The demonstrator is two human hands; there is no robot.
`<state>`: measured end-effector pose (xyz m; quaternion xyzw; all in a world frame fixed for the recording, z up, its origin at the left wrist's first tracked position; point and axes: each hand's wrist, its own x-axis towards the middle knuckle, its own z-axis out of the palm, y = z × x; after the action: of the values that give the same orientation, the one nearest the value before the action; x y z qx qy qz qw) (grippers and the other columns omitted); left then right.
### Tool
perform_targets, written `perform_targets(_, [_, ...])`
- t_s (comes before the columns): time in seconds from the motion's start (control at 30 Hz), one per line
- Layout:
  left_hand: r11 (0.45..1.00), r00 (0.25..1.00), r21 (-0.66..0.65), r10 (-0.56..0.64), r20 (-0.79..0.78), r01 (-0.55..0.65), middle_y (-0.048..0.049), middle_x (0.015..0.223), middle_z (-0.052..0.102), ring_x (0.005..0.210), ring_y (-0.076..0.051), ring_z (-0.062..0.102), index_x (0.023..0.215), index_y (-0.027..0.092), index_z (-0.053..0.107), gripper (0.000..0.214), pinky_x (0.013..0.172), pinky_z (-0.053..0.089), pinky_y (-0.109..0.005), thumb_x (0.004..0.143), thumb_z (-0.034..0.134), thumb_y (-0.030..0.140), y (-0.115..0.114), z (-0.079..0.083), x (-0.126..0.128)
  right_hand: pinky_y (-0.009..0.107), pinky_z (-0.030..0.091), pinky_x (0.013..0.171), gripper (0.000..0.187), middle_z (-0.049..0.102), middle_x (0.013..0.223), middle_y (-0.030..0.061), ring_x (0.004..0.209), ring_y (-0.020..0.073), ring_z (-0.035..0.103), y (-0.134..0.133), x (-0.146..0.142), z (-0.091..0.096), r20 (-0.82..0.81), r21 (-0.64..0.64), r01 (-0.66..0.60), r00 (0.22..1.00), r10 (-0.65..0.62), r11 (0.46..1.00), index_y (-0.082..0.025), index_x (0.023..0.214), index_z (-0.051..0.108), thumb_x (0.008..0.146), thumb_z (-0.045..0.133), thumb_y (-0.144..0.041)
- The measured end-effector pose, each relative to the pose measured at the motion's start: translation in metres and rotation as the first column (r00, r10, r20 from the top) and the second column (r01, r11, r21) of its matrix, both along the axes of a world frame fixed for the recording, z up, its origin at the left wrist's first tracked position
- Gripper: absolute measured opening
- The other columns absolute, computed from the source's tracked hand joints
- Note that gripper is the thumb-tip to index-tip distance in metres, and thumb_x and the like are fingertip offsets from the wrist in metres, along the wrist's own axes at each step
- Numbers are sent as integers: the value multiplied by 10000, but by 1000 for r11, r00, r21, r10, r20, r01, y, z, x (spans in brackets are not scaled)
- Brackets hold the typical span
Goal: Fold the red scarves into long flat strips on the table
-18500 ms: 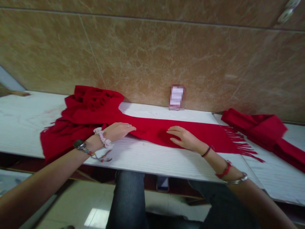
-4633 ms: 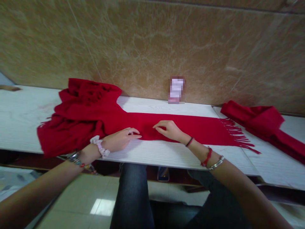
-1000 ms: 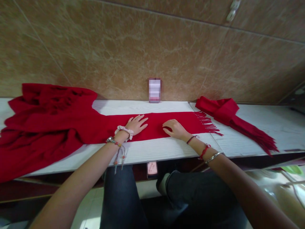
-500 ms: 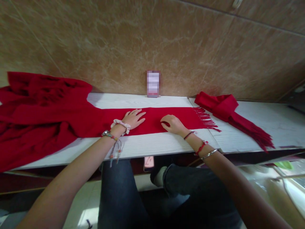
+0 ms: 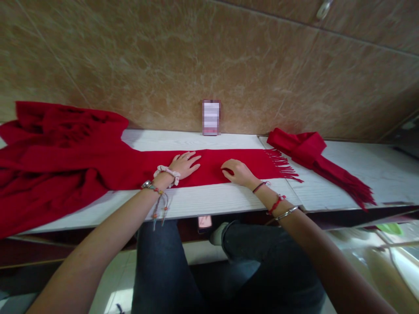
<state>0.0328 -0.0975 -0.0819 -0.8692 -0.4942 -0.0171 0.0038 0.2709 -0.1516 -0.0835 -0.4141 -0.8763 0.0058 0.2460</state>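
A long red scarf (image 5: 214, 160) lies stretched flat along the white table (image 5: 209, 198), its fringe (image 5: 283, 165) pointing right and its other end bunched in a heap (image 5: 55, 148) at the left. My left hand (image 5: 183, 163) rests flat on the scarf with fingers spread, open. A little to the right, my right hand (image 5: 236, 170) presses on the same scarf with its fingers curled down against the cloth. Both wrists carry bracelets.
A second red scarf (image 5: 314, 157), folded, lies at the right on the adjoining table top. A small blurred card (image 5: 211, 117) stands against the brown marble wall (image 5: 209, 65). My legs in dark jeans (image 5: 170, 266) are under the table.
Over the last second both hands have stayed on the scarf in nearly the same spots; only the view has shifted slightly. Compared with 4.6 s ago, the left hand now lies on the cloth.
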Motion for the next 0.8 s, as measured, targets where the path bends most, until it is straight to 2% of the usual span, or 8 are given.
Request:
perform_targets(0.43, [1000, 1000, 11, -6, -5, 6, -65, 1426, 282, 1297, -233, 252, 1335, 243, 356, 476, 1011, 250, -436, 907, 264, 430, 3, -3, -1, 304, 457, 771, 161, 659, 873, 92, 825, 178, 571, 2, 0, -1, -24, 47, -24, 999, 26, 999, -137, 844, 630, 777, 484, -140])
perform_targets(0.8, [1000, 1000, 23, 5, -7, -5, -54, 1413, 307, 1275, -230, 288, 1332, 266, 359, 474, 1002, 258, -432, 901, 263, 438, 7, -2, -1, 292, 450, 764, 155, 655, 865, 81, 823, 170, 569, 3, -1, -1, -56, 49, 22, 998, -19, 999, -149, 830, 631, 775, 486, -142])
